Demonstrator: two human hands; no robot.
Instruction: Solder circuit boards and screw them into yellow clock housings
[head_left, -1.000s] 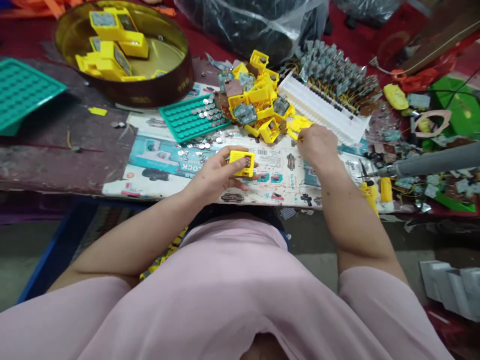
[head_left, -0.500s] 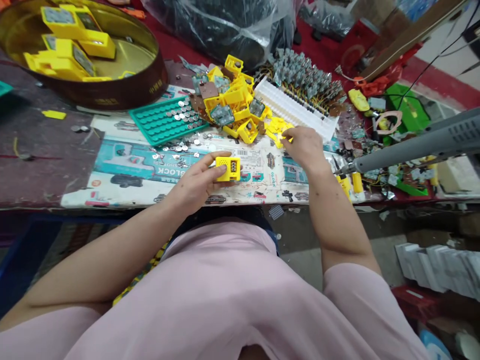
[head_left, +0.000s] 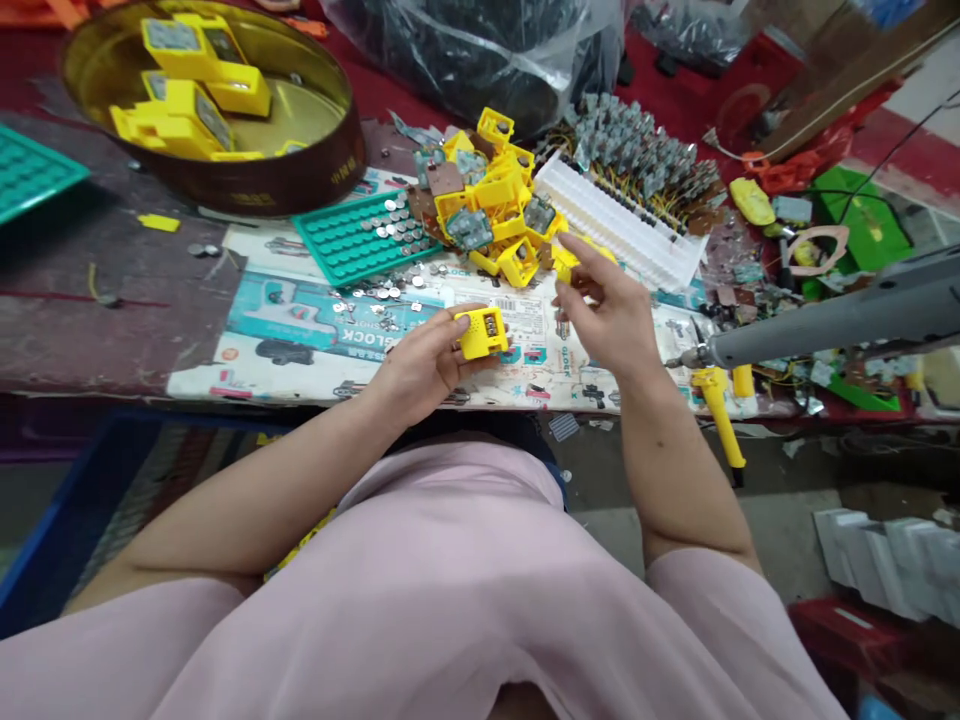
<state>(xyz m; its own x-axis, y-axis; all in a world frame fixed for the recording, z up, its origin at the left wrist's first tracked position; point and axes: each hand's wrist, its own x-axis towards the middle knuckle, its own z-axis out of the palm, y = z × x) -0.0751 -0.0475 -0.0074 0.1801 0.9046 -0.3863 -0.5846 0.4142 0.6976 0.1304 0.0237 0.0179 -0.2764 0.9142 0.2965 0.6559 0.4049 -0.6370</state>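
Note:
In my left hand [head_left: 424, 365] is a small yellow plastic box [head_left: 482, 334], with a cluster of small holes on its face and an open slot showing metal inside. My thumb presses on its face and the fingers support it from behind. My right hand [head_left: 611, 310] is over the small flat yellow plastic pieces [head_left: 600, 252], thumb and forefinger apart. Yellow shows between those two fingertips, but no piece is clearly gripped. Left of these pieces lies a heap of open yellow casings [head_left: 499, 190] with grey circuit parts.
A round tin [head_left: 247, 190] holds several yellow boxes. A green tray [head_left: 337, 245] carries silver discs, with more loose nearby. A white foam block [head_left: 622, 225] stands beside wired grey parts [head_left: 637, 140]. A grey electric screwdriver [head_left: 825, 315] juts in from the right.
My right hand has drawn its thumb and forefinger apart over the yellow pieces, from a closer pinch. The left hand still holds the box, now slightly tilted. The view has shifted left.

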